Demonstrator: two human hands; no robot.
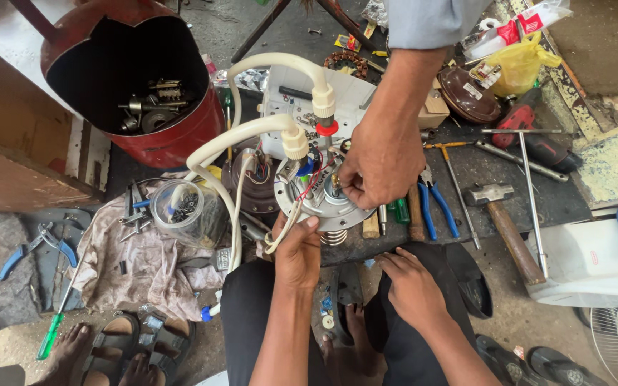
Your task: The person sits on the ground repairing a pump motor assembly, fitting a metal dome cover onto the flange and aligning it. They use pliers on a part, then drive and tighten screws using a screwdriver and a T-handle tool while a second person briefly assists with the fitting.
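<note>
**Step in hand.** The left hand (pixel 298 251) is closed on the 6 o'clock rim of the heater flange plate (pixel 321 205), thumb on top and fingers beneath. It holds the plate up over the person's lap, at the near edge of the table (pixel 495 168). The right hand (pixel 413 286) lies on the thigh, fingers loosely half curled, holding nothing. A co-worker's hand (pixel 384 161) comes in from 12 o'clock and pinches a terminal on the plate face.

**Recommended practice.** Keep the plate level and still. Grip the rim only, clear of the wires (pixel 307 182) and the coil (pixel 333 236). The free hand could probably steady the 3 o'clock rim.

**Count.**
- White hoses (pixel 252 132): two, each ending in a fitting on the plate.
- Hammer (pixel 502 211): one, at 3 o'clock.
- Blue-handled pliers: two, one (pixel 434 211) at 3 o'clock and one (pixel 37 246) at 9 o'clock.
- Clear jar of screws (pixel 184 209): one.
- Red drum (pixel 173 143): one, at 10 o'clock.
</note>
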